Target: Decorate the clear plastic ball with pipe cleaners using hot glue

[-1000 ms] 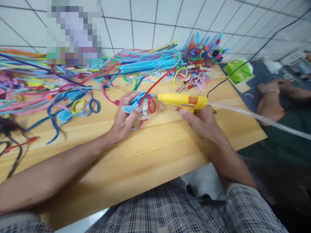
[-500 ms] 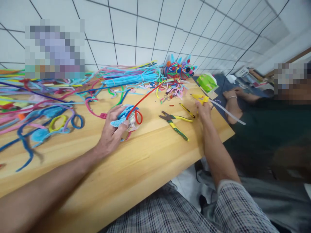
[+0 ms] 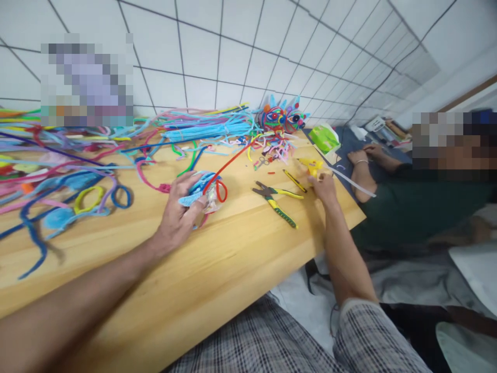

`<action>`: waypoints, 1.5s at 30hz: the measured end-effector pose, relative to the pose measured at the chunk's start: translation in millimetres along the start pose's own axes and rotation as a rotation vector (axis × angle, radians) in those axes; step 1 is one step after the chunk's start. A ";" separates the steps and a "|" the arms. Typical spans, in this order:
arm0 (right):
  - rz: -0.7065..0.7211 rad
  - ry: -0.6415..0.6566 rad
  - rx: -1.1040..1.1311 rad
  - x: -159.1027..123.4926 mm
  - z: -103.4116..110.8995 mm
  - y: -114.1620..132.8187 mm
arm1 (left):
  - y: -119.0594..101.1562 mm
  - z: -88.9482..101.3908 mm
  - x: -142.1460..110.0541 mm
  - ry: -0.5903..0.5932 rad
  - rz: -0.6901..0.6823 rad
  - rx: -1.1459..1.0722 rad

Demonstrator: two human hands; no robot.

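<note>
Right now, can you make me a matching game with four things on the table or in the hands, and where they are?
1. yellow plastic glue gun
2. metal pliers with yellow-and-green handles
3. light-blue fuzzy craft piece
4. round yellow fuzzy ring

A. held in the left hand
B. on the far left part of the wooden table
C. at the fingers of the right hand
D. lying between the two hands, handles spread apart

Right pairs: 1-C, 2-D, 3-A, 4-B
</note>
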State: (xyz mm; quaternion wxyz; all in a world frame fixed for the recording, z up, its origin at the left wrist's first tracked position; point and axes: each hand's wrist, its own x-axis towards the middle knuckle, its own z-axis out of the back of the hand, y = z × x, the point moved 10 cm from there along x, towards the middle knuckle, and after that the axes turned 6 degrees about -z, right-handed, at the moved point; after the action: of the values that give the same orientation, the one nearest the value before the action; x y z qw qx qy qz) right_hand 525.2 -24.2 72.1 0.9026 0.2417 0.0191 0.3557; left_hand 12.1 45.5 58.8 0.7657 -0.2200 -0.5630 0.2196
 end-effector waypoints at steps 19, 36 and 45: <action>1.312 0.110 0.361 -246.8 -12.3 286.3 | -11.6 -13.0 2.3 0.107 0.109 -0.002; 1.090 0.135 0.380 -230.8 -27.5 292.2 | -10.6 -15.2 3.2 0.082 0.145 -0.067; 1.124 0.058 0.334 -235.5 -19.9 293.3 | -12.6 -13.6 7.0 0.084 0.144 -0.044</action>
State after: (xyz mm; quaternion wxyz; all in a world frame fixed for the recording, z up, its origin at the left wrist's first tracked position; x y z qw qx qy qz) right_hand 159.7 15.7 154.2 0.5245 0.3439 -0.0317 0.7783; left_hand 28.1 38.3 67.8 0.7658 -0.2857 -0.5180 0.2522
